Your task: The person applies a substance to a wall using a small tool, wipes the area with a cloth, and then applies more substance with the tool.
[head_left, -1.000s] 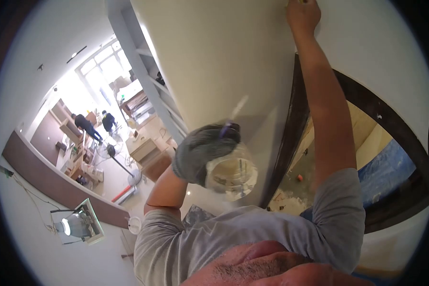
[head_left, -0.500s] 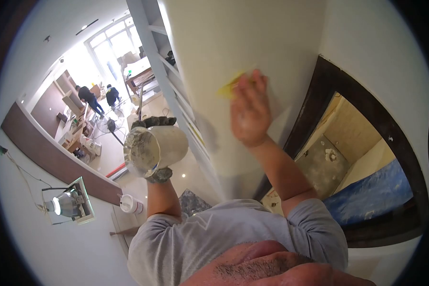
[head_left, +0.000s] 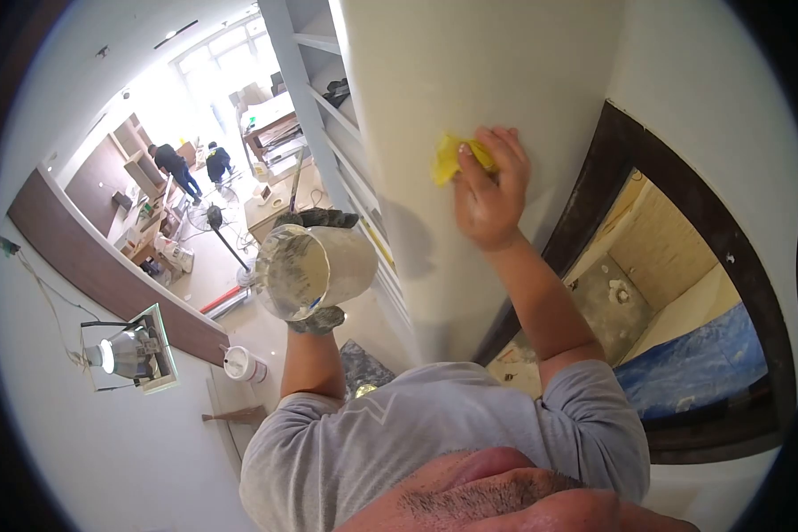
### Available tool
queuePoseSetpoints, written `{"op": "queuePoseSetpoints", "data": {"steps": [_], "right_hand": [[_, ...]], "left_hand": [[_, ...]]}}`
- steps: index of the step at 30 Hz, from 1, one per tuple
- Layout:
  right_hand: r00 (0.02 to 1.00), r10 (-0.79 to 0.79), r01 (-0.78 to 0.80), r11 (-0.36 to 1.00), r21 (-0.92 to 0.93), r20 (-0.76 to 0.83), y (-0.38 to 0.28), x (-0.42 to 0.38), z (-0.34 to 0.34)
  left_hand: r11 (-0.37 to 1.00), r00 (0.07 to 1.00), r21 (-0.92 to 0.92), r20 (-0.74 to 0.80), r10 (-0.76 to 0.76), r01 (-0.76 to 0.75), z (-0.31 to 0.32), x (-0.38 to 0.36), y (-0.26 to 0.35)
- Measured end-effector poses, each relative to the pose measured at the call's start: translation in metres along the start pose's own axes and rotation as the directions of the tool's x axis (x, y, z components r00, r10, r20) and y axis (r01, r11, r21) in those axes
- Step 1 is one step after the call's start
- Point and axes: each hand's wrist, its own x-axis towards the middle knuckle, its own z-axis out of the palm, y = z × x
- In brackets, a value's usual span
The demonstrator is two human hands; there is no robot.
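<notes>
My left hand, in a dark, putty-smeared glove, grips a whitish plastic bucket from both sides. The bucket is tipped so its mouth faces left, and grey-white residue coats its inside. A thin stick-like handle stands up beside the glove. My bare right hand pinches a thin, crumpled yellow piece between thumb and fingers, close against the smooth cream wall; its material I cannot tell.
White shelving borders the wall. At right is a dark-framed opening with blue sheeting. A lamp hangs at left above a white tub. Two people work in the far room among boards and tools.
My right hand and the yellow piece have shifted slightly right, and more of the piece shows. The bucket in my left hand also sits farther right, as the view has shifted.
</notes>
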Motion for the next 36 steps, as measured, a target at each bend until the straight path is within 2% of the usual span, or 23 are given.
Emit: {"op": "queuePoseSetpoints", "data": {"steps": [2, 3, 6, 7, 10, 11, 14, 15, 18, 19, 22, 24, 25, 26, 27, 30, 33, 36], "right_hand": [[0.996, 0.072, -0.076, 0.994, -0.075, -0.057, 0.014, 0.004, -0.005], [0.958, 0.256, -0.265, 0.963, -0.049, -0.132, 0.027, 0.017, 0.002], [0.921, 0.347, -0.326, 0.936, 0.135, -0.178, 0.027, 0.041, 0.012], [0.960, 0.247, -0.254, 0.966, -0.041, -0.133, 0.011, 0.039, 0.012], [0.992, -0.102, 0.104, 0.994, 0.030, -0.071, -0.009, 0.030, 0.011], [0.990, -0.121, 0.121, 0.993, 0.005, -0.070, -0.003, 0.037, 0.009], [0.968, 0.098, -0.066, 0.988, 0.142, -0.232, 0.011, 0.082, 0.026], [0.976, 0.009, 0.005, 0.998, 0.063, -0.217, 0.006, 0.093, 0.030], [0.950, -0.313, 0.313, 0.950, 0.013, 0.011, -0.015, 0.085, 0.025], [0.949, -0.302, 0.300, 0.953, 0.038, 0.088, -0.018, 0.074, 0.017], [0.977, -0.202, 0.189, 0.967, 0.169, 0.062, 0.013, 0.047, -0.002], [0.999, 0.032, -0.031, 0.998, 0.046, -0.018, 0.043, 0.051, -0.009], [0.965, 0.259, -0.243, 0.945, 0.220, -0.048, 0.045, 0.065, -0.009], [0.878, 0.476, -0.424, 0.818, 0.388, -0.043, 0.043, 0.088, -0.012], [0.750, 0.662, -0.555, 0.632, 0.541, -0.005, 0.042, 0.102, -0.015], [0.894, 0.420, -0.449, 0.817, 0.362, 0.159, 0.028, 0.107, -0.010], [0.858, 0.514, -0.465, 0.780, 0.419, -0.006, 0.049, 0.125, 0.001], [0.858, 0.494, -0.465, 0.864, 0.194, -0.144, 0.096, 0.162, -0.001]], "left_hand": [[1.000, 1.000, 0.004, 0.007, -0.003, 0.003, 0.001, -0.001, 0.000], [1.000, 1.000, 0.006, 0.008, -0.006, 0.006, 0.002, -0.003, 0.001], [1.000, 1.000, 0.011, 0.010, -0.013, 0.013, 0.005, -0.005, -0.001], [1.000, 1.000, 0.013, 0.013, -0.015, 0.015, 0.005, -0.005, -0.001], [1.000, 1.000, 0.011, 0.013, -0.014, 0.014, 0.007, -0.006, -0.004], [1.000, 1.000, 0.017, 0.014, -0.012, 0.012, 0.007, -0.007, -0.003], [1.000, 1.000, 0.022, 0.014, -0.007, 0.007, 0.009, -0.007, -0.003], [1.000, 1.000, 0.023, 0.011, -0.006, 0.006, 0.009, -0.008, -0.003], [0.999, 1.000, 0.032, 0.019, -0.002, 0.002, 0.011, -0.009, -0.006], [0.999, 1.000, 0.035, 0.022, -0.001, 0.000, 0.011, -0.009, -0.007], [0.998, 0.999, 0.061, 0.034, -0.001, -0.001, 0.009, -0.014, -0.006], [0.997, 0.999, 0.082, 0.052, -0.001, -0.004, 0.008, -0.015, -0.005], [0.995, 0.998, 0.100, 0.069, -0.005, -0.002, 0.007, -0.016, -0.005], [0.993, 0.996, 0.120, 0.088, -0.008, -0.003, 0.008, -0.015, -0.006], [0.990, 0.993, 0.141, 0.114, -0.011, -0.005, 0.010, -0.014, -0.007], [0.981, 0.979, 0.192, 0.205, -0.009, -0.031, 0.021, -0.003, -0.017], [0.971, 0.963, 0.235, 0.268, -0.011, -0.054, 0.031, 0.006, -0.024], [0.963, 0.960, 0.261, 0.280, -0.008, -0.069, 0.032, 0.010, -0.022]]}}
